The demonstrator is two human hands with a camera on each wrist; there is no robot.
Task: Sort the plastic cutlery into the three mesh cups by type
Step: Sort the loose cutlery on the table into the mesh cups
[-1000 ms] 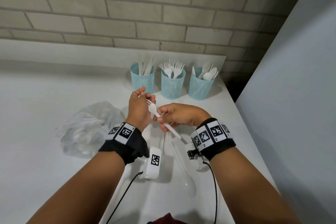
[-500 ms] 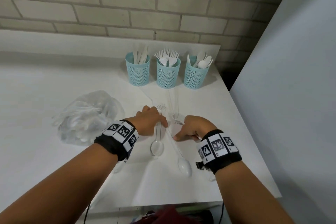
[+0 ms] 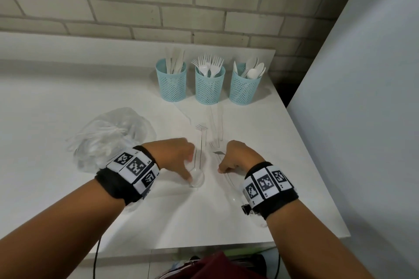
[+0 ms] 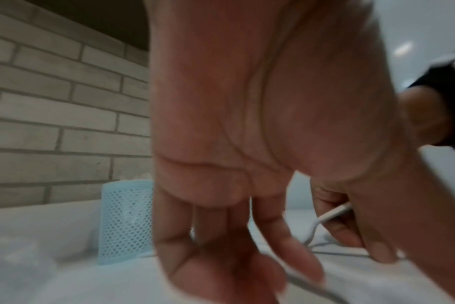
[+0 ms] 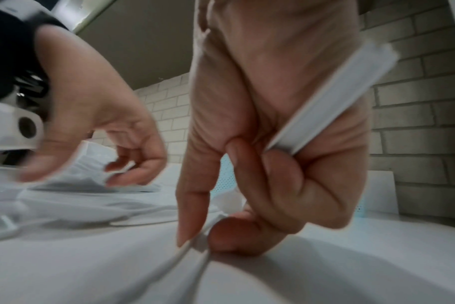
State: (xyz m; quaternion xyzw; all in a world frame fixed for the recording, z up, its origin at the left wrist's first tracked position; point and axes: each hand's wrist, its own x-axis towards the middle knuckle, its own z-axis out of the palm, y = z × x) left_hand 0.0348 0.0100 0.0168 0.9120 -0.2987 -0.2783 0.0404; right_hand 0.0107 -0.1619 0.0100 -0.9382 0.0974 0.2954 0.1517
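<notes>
Three blue mesh cups stand at the back: knives (image 3: 171, 81), forks (image 3: 209, 85), spoons (image 3: 244, 85). Loose white cutlery lies in front: a fork (image 3: 201, 140), knives (image 3: 217, 124) and two spoons. My left hand (image 3: 189, 174) reaches down, fingertips (image 4: 307, 271) touching the bowl of one spoon (image 3: 197, 180). My right hand (image 3: 221, 169) keeps a white fork handle (image 5: 325, 98) tucked under its curled fingers, the tines (image 4: 317, 224) pointing at the table. Its thumb and forefinger pinch the handle of the second spoon (image 5: 192, 246) lying on the table.
A crumpled clear plastic bag (image 3: 108, 140) with more cutlery lies left of my hands. A brick wall runs behind the cups, a grey panel closes the right side. The white table's (image 3: 306, 165) front edge is near my forearms.
Both hands dropped from chest height to the table. The right hand still holds the fork and now pinches a spoon handle; the left hand came down onto the other spoon.
</notes>
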